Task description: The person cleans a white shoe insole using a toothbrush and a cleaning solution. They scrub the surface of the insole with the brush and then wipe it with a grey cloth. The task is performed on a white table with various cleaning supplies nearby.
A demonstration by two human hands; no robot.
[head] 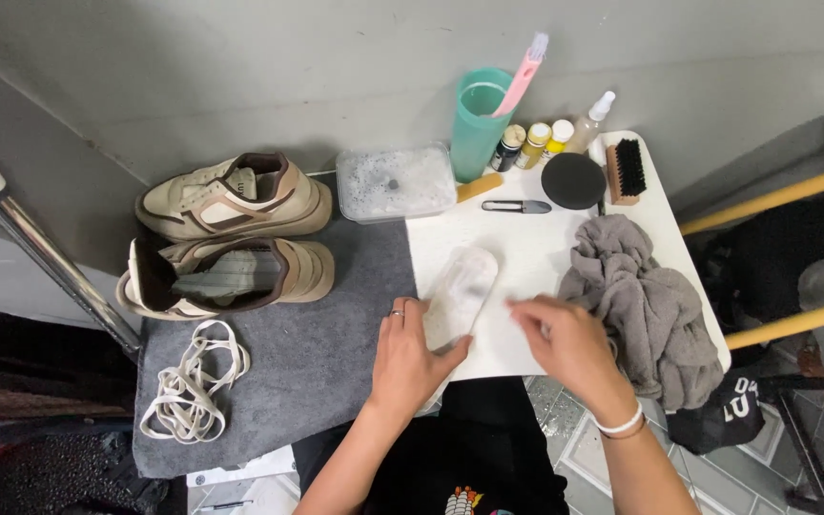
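Note:
A white insole (462, 284) lies on the white tabletop (536, 243), running from near me toward the back. My left hand (412, 358) presses flat on its near end, a ring on one finger. My right hand (569, 343) rests on the tabletop just right of the insole with its fingers curled; I cannot tell whether it pinches anything. Two beige and brown sneakers (231, 195) (226, 277) without laces lie on a dark grey mat (307, 362) at the left. The loose white laces (193, 381) sit in a heap near the mat's front left.
A crumpled grey cloth (650, 305) lies at the right. Along the back stand a clear tub of foamy water (395, 181), a teal cup (477, 119) holding a pink brush, small bottles (536, 143), a round black lid (572, 179), a wooden brush (626, 172) and a small black tool (517, 206).

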